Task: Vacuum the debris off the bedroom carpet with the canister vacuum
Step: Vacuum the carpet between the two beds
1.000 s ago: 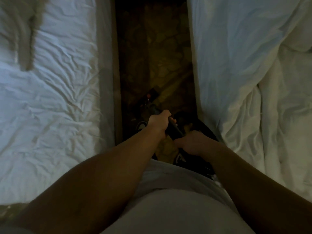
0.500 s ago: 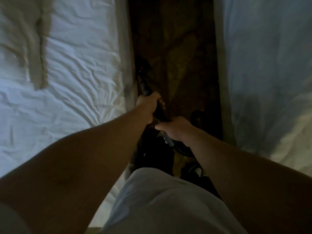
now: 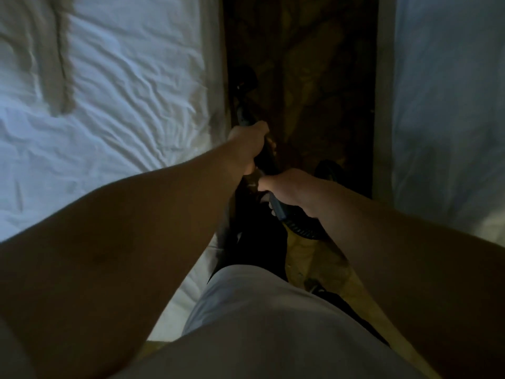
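Note:
A dark vacuum wand (image 3: 243,116) runs forward along the narrow strip of patterned brown carpet (image 3: 314,91) between two beds. My left hand (image 3: 250,140) grips the wand higher up. My right hand (image 3: 289,190) grips the handle end, where the ribbed black hose (image 3: 303,231) curves off behind it. The wand's floor head lies in deep shadow near the left bed and its shape is hard to make out. No debris shows in the dim light.
A bed with wrinkled white sheets (image 3: 117,113) fills the left side, its edge close to the wand. A second white bed (image 3: 448,105) closes the right side. A beige blanket (image 3: 46,53) lies at the far left. My dark-trousered legs stand below.
The view has shifted rightward and closer, so the carpet strip looks wider. Both hands have kept their grip and pushed the wand forward beside the left bed.

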The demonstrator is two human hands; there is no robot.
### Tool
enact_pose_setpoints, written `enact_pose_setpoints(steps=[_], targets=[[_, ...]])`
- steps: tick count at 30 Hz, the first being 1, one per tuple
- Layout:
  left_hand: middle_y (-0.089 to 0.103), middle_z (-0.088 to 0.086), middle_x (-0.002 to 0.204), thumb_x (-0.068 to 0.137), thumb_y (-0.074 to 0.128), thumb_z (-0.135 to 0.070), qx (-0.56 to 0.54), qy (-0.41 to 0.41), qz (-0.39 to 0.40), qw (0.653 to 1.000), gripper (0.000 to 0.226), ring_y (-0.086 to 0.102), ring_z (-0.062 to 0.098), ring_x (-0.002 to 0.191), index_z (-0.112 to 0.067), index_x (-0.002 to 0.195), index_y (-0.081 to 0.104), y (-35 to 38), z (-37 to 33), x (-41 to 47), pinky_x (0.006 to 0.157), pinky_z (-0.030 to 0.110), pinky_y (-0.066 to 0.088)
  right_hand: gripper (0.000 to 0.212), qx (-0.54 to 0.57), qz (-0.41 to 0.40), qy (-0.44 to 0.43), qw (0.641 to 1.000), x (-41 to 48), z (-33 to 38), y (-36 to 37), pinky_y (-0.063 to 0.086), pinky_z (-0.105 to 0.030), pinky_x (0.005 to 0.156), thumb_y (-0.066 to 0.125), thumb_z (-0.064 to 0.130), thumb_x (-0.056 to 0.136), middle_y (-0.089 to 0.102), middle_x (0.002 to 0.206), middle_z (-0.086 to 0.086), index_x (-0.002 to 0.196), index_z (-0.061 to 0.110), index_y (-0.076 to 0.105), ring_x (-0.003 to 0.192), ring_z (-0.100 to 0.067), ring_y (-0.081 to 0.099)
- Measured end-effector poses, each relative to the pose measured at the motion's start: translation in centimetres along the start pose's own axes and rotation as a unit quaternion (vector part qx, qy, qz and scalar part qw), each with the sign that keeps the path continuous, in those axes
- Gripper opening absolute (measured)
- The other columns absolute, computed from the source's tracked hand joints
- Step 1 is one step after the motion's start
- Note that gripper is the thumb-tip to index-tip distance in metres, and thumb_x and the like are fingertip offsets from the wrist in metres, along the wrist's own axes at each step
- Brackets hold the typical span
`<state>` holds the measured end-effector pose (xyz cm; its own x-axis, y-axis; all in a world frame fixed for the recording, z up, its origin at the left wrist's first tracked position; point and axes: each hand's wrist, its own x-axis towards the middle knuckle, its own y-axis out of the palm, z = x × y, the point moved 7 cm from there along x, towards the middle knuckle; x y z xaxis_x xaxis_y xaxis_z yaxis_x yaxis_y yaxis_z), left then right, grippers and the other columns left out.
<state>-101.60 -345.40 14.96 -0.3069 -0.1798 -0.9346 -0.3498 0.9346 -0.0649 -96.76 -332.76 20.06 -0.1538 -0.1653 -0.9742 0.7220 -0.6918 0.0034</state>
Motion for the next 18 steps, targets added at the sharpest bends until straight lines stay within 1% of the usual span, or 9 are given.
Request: enact_pose_setpoints(steps=[2, 4, 7, 10, 12, 14, 16, 17, 18], targets=[[0.06, 0.004, 0.06, 0.092, 0.062, -0.017, 0.0, -0.004, 0.002, 1.0, 0.01, 0.061, 0.021, 0.06, -0.009, 0.086, 0.06, 0.7, 2.5, -1.6, 0.08, 0.041, 0.059, 0.031, -0.005, 0.005, 0.006, 1.0, -0.8, -2.9, 0.5, 0.059, -0.044, 0.086, 0.07, 0.039, 0.092, 0.073, 0.093, -0.013, 0.1, 0.009, 0.07, 0.091, -0.034, 0.075], [0.06, 0.005, 0.063, 0.093, 0.062, -0.019, 0.012, -0.013, 0.005, 1.0, 0.013, 0.061, 0.022, 0.062, -0.01, 0.084, 0.059, 1.3, 6.2, -3.4, 0.076, 0.042, 0.059, 0.032, -0.025, 0.01, 0.016, 1.0, -2.0, -6.8, 1.5, 0.056, -0.042, 0.085, 0.07, 0.041, 0.092, 0.072, 0.101, -0.012, 0.105, 0.012, 0.069, 0.092, -0.031, 0.072], [0.064, 0.007, 0.066, 0.095, 0.063, -0.02, 0.023, -0.027, -0.002, 0.999, 0.015, 0.064, 0.025, 0.066, -0.008, 0.086, 0.061, 2.2, 12.1, -6.6, 0.079, 0.047, 0.059, 0.032, -0.035, -0.006, 0.021, 0.999, -4.1, -12.8, 3.0, 0.052, -0.037, 0.086, 0.072, 0.043, 0.092, 0.064, 0.104, -0.004, 0.113, 0.02, 0.066, 0.092, -0.023, 0.062], [0.067, 0.012, 0.078, 0.095, 0.064, -0.021, 0.01, -0.036, -0.006, 0.999, 0.014, 0.066, 0.027, 0.069, -0.008, 0.097, 0.062, 3.2, 17.9, -9.7, 0.069, 0.043, 0.06, 0.026, -0.024, -0.002, 0.03, 0.999, -6.9, -18.5, 4.4, 0.044, -0.032, 0.066, 0.072, 0.04, 0.095, 0.061, 0.094, -0.004, 0.11, 0.019, 0.066, 0.082, -0.021, 0.058], [0.068, 0.014, 0.086, 0.095, 0.064, -0.021, 0.011, -0.041, -0.004, 0.999, 0.016, 0.068, 0.027, 0.072, -0.006, 0.1, 0.064, 4.1, 22.1, -11.5, 0.064, 0.039, 0.059, 0.02, -0.029, 0.003, 0.027, 0.999, -8.5, -22.4, 5.2, 0.041, -0.032, 0.06, 0.071, 0.036, 0.096, 0.06, 0.088, -0.006, 0.101, 0.017, 0.067, 0.076, -0.022, 0.057], [0.069, 0.013, 0.091, 0.095, 0.064, -0.023, -0.004, -0.046, -0.001, 0.999, 0.019, 0.069, 0.026, 0.074, -0.006, 0.104, 0.064, 5.2, 26.4, -13.4, 0.061, 0.038, 0.057, 0.016, -0.032, 0.004, 0.001, 0.999, -9.7, -26.4, 6.0, 0.047, -0.032, 0.063, 0.072, 0.029, 0.095, 0.063, 0.09, -0.008, 0.095, 0.014, 0.068, 0.079, -0.024, 0.061], [0.069, 0.012, 0.094, 0.097, 0.064, -0.028, -0.026, -0.048, -0.007, 0.998, 0.021, 0.068, 0.024, 0.074, -0.01, 0.105, 0.061, 6.3, 30.6, -15.6, 0.058, 0.036, 0.056, 0.015, -0.033, 0.007, -0.014, 0.999, -10.6, -30.6, 6.8, 0.056, -0.036, 0.076, 0.073, 0.026, 0.091, 0.068, 0.101, -0.012, 0.097, 0.012, 0.07, 0.093, -0.03, 0.067], [0.069, 0.011, 0.095, 0.097, 0.065, -0.029, -0.033, -0.053, -0.01, 0.998, 0.02, 0.068, 0.023, 0.074, -0.011, 0.104, 0.06, 6.9, 32.8, -16.7, 0.056, 0.036, 0.055, 0.016, -0.033, 0.01, -0.014, 0.999, -11.1, -32.8, 7.1, 0.057, -0.038, 0.079, 0.074, 0.025, 0.089, 0.069, 0.105, -0.014, 0.099, 0.013, 0.072, 0.097, -0.033, 0.067], [0.069, 0.011, 0.095, 0.097, 0.065, -0.029, -0.037, -0.057, -0.011, 0.998, 0.019, 0.067, 0.023, 0.074, -0.011, 0.103, 0.06, 7.5, 34.9, -17.6, 0.056, 0.035, 0.055, 0.016, -0.033, 0.012, -0.011, 0.999, -11.8, -35.1, 7.5, 0.057, -0.039, 0.077, 0.073, 0.024, 0.088, 0.069, 0.105, -0.014, 0.1, 0.014, 0.072, 0.097, -0.034, 0.067]])
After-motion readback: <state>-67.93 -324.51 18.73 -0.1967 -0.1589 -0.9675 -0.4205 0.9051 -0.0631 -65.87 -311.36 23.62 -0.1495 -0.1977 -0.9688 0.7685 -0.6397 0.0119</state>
